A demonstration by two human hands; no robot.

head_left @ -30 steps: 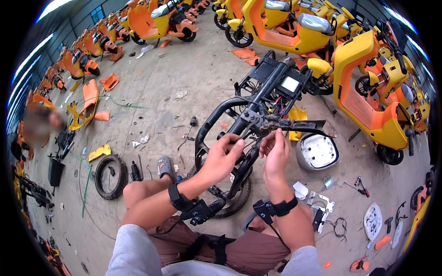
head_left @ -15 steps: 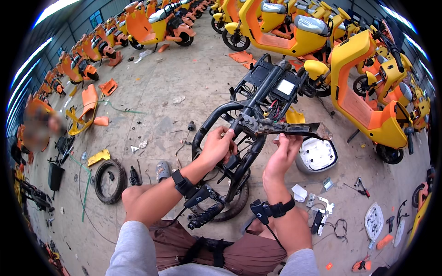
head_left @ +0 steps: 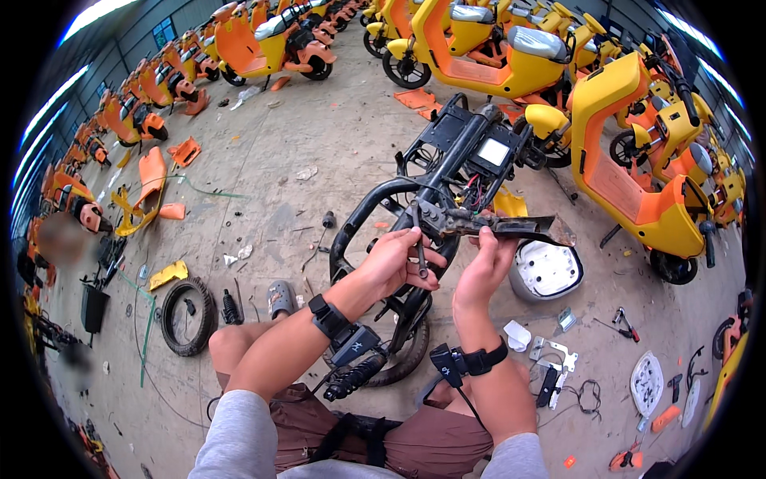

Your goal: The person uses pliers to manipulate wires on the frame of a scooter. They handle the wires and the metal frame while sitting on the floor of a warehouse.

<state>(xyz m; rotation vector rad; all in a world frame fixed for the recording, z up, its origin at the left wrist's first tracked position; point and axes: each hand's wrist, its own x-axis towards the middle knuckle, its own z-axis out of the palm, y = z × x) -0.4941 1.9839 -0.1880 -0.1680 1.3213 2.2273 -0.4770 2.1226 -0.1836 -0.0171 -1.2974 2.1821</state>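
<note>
My left hand [head_left: 387, 263] is closed on a metal wrench [head_left: 422, 263], which stands upright against the bolted joint [head_left: 433, 217] of the black scooter frame [head_left: 380, 190]. My right hand [head_left: 483, 271] grips the underside of a dark, dirty metal piece [head_left: 535, 226] that sticks out to the right from that joint. The frame has a controller box [head_left: 492, 150] with wires on top and a wheel [head_left: 416, 355] beneath. A black shock absorber [head_left: 355, 382] lies across low in front of me.
Yellow scooters [head_left: 602, 176] crowd the right and back, orange ones [head_left: 241, 44] the left rear. On the floor are a tyre [head_left: 177, 339], a white-lined bin [head_left: 546, 270], pliers [head_left: 622, 326], brackets [head_left: 558, 351] and loose body panels [head_left: 152, 174].
My left hand has moved right and turned, so the wrench now shows in it. My right hand has risen and closed on the dark metal piece.
</note>
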